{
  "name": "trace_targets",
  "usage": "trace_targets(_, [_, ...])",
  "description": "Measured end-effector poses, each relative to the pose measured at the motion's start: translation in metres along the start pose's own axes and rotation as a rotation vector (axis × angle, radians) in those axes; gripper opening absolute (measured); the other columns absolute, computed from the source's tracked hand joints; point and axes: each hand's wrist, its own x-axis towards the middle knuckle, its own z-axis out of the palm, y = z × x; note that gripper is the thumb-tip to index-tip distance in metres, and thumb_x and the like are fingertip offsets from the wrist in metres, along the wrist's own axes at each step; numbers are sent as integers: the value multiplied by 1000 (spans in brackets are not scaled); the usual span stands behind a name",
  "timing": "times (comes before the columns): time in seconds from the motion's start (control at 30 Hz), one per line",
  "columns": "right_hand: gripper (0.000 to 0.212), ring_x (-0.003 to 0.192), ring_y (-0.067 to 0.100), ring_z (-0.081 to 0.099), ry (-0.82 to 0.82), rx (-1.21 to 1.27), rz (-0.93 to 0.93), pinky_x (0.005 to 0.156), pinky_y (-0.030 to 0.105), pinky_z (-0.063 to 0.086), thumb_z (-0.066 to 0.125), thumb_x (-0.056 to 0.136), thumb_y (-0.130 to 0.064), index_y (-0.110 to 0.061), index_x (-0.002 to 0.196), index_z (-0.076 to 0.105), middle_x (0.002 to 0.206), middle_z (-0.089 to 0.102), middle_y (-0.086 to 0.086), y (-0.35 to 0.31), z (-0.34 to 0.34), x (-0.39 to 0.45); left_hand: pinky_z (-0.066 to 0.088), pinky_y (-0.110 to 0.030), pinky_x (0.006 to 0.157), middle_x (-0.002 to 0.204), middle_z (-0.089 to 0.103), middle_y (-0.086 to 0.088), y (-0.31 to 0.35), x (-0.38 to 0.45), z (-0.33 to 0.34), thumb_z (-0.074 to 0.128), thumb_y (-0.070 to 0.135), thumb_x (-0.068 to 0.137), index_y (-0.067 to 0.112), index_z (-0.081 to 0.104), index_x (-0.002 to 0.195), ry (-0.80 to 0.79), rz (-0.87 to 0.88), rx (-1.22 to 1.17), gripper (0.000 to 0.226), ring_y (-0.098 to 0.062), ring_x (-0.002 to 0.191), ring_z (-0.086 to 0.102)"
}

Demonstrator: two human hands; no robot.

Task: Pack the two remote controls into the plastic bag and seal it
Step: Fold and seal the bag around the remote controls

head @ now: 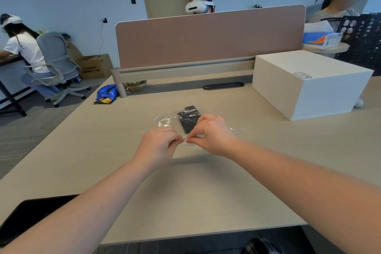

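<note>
A clear plastic bag [167,120] lies on the beige desk [206,181] in the middle of the view. Dark remote controls [188,118] show through it; I cannot tell one from the other. My left hand [158,144] and my right hand [214,134] meet at the bag's near edge. Both pinch that edge between thumb and fingers, their fingertips almost touching. The right hand covers the bag's near right part.
A large white box [309,82] stands on the desk at the right. A pink divider panel [206,37] closes the far side. A dark flat object [31,214] lies at the near left corner. Other people sit beyond the desk.
</note>
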Motion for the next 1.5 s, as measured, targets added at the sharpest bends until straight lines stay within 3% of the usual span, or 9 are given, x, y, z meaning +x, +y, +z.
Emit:
trace_targets(0.37, [16, 104, 18, 55, 69, -32, -94, 83, 35, 35, 61, 87, -30, -25, 88, 76, 87, 73, 3, 0, 8, 1, 45, -22, 53, 66, 69, 4, -1, 1, 3, 48, 24, 77, 21, 68, 69, -9, 17, 32, 22, -21, 64, 63])
trace_targets(0.5, [14, 81, 22, 64, 132, -154, -191, 69, 28, 29, 63, 79, -24, -23, 70, 74, 64, 70, 0, 1, 13, -1, 47, -24, 53, 69, 70, 4, -2, 2, 3, 39, 31, 76, 20, 68, 70, -18, 21, 33, 31, -20, 67, 64])
trace_targets(0.6, [6, 71, 17, 66, 180, -247, -241, 62, 26, 35, 69, 71, -26, -25, 67, 73, 58, 69, -7, 0, 12, 0, 52, -30, 55, 71, 71, 1, -5, 3, 0, 50, 22, 76, 18, 69, 72, -18, -4, 21, 20, -22, 68, 65])
trace_targets(0.7, [13, 71, 15, 66, 194, -314, -287, 65, 24, 41, 82, 63, -33, -25, 69, 74, 61, 71, -12, -1, 13, -1, 53, -31, 55, 71, 71, 0, -8, 3, -3, 56, 19, 74, 17, 70, 73, -20, -2, 16, 14, -23, 68, 65])
trace_targets(0.87, [18, 64, 15, 63, 199, -358, -239, 61, 28, 20, 65, 69, -32, -25, 54, 69, 49, 65, -11, -7, 13, -1, 48, -25, 54, 70, 70, 3, -6, -1, 0, 45, 31, 77, 20, 68, 71, -16, 25, 14, 27, -21, 67, 63])
trace_targets(1.0, [22, 58, 13, 62, 169, -393, -243, 58, 20, 30, 62, 69, -33, -26, 50, 69, 43, 62, -10, -8, 11, 0, 45, -24, 53, 69, 69, 3, -5, -2, 3, 52, 23, 76, 21, 67, 71, -23, 25, 33, 17, -20, 67, 62])
trace_targets(1.17, [18, 58, 16, 63, 152, -425, -301, 62, 23, 26, 70, 70, -26, -24, 52, 70, 43, 63, -7, -4, 12, 2, 38, -22, 53, 70, 69, 5, -5, 0, 2, 43, 31, 76, 22, 68, 71, -27, 31, 31, 27, -16, 67, 59])
trace_targets(1.33, [16, 58, 15, 61, 79, -488, -293, 60, 23, 36, 81, 55, -18, -24, 50, 67, 42, 61, -8, -6, 18, 2, 49, -25, 52, 70, 69, 3, -9, 0, 2, 44, 31, 77, 20, 69, 72, -55, 64, 30, 28, -21, 66, 63])
trace_targets(1.5, [16, 60, 16, 61, 43, -606, -328, 64, 28, 26, 78, 49, -14, -22, 53, 65, 44, 61, -7, -3, 19, 0, 52, -30, 50, 66, 68, -1, -11, 1, 1, 43, 31, 79, 17, 67, 69, -77, 109, 74, 29, -25, 64, 63])
